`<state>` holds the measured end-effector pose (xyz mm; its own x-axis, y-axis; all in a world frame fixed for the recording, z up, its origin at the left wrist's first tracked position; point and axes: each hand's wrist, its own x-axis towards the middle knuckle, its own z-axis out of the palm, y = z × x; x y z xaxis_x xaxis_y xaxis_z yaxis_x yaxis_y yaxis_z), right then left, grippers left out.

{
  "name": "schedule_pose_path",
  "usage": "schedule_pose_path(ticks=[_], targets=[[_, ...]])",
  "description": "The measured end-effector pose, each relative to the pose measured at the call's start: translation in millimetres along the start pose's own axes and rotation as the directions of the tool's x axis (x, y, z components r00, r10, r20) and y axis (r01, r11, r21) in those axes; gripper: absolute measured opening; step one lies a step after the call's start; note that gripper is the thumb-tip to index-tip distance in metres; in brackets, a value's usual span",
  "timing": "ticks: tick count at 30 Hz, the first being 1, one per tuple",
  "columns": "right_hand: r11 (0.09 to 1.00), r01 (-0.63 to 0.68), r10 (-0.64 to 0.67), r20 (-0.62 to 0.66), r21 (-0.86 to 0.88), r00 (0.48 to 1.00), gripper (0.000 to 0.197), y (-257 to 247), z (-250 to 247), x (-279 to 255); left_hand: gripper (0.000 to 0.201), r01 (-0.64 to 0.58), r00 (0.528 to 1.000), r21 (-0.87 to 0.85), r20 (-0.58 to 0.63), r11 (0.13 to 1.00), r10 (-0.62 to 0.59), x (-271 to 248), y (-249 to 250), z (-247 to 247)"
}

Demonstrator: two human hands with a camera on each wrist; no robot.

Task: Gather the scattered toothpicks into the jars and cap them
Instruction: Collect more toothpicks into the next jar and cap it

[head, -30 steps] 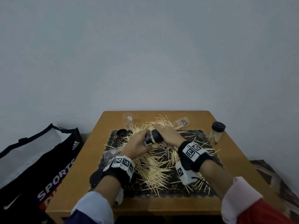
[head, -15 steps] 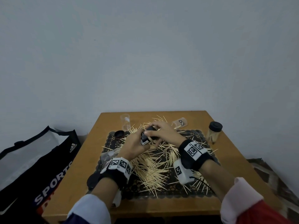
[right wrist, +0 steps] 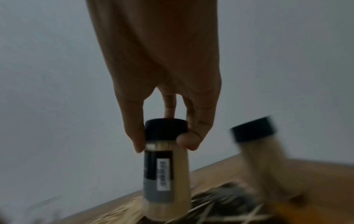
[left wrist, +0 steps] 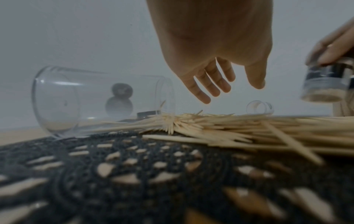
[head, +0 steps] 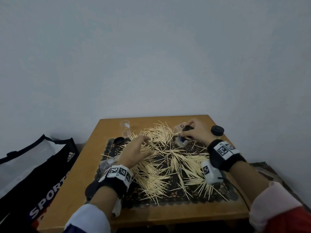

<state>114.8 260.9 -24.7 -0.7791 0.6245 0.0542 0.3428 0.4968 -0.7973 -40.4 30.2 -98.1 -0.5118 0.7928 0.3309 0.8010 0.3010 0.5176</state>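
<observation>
Lettering "SPORTS" with an adidas logo marks the black shopping bag (head: 42,167) left of the left hand (head: 134,153). A second ago both hands held the clear, black-capped, toothpick-filled jar (right wrist: 164,171) together; now the right hand (head: 197,132) alone grips its cap, carried rightward, while the left hovers, fingers loosely spread, over scattered pale wooden toothpicks (head: 168,162).

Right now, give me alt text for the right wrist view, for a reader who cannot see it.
The right hand grips the black cap of a toothpick-filled jar, held upright just above the scattered toothpicks on the table. A second capped jar, blurred, stands to its right before a plain wall.
</observation>
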Motion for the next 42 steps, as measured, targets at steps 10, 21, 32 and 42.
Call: schedule_pose_path(ticks=[10,21,32,42], targets=[[0.867,-0.326,0.251,-0.235,-0.376,0.939,0.047,71.8,-86.8,-9.1,0.026,-0.031,0.999,-0.012,0.01,0.999,0.031,1.0,-1.9,2.4],[0.837,-0.31,0.207,-0.264,-0.451,0.942,0.038,80.4,-78.5,-6.8,0.014,-0.029,0.999,-0.052,0.04,0.998,0.031,1.7,-6.1,3.7],[0.896,-0.048,-0.129,-0.361,-0.442,0.923,0.014,29.6,-37.2,5.6,0.018,-0.021,0.999,-0.037,0.028,0.999,0.022,1.8,-4.2,3.1],[0.795,0.064,0.061,0.186,-0.604,0.981,0.038,5.7,51.9,59.2,0.02,-0.029,1.0,-0.016,0.009,0.999,0.029,0.3,-2.5,1.9]])
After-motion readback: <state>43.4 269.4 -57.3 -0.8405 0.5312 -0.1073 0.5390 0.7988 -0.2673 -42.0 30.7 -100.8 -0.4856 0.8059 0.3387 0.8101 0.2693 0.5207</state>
